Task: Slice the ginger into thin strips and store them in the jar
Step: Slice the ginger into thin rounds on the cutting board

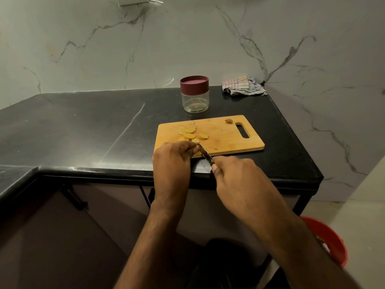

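left hand (pixel 173 155) fingers pinch ginger piece (pixel 196 144) on cutting board (pixel 225 138), steadying it; right hand (pixel 231 172) fingers grip knife (pixel 205 153) for slicing; jar (pixel 194 93) lidded.

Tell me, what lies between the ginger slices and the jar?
In the head view, only bare cutting board and dark counter lie between the ginger slices and the jar.

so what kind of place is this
Most likely a home kitchen: a dark stone countertop against a marble-look wall, a wooden cutting board with ginger slices, and a lidded storage jar beside a dish cloth.
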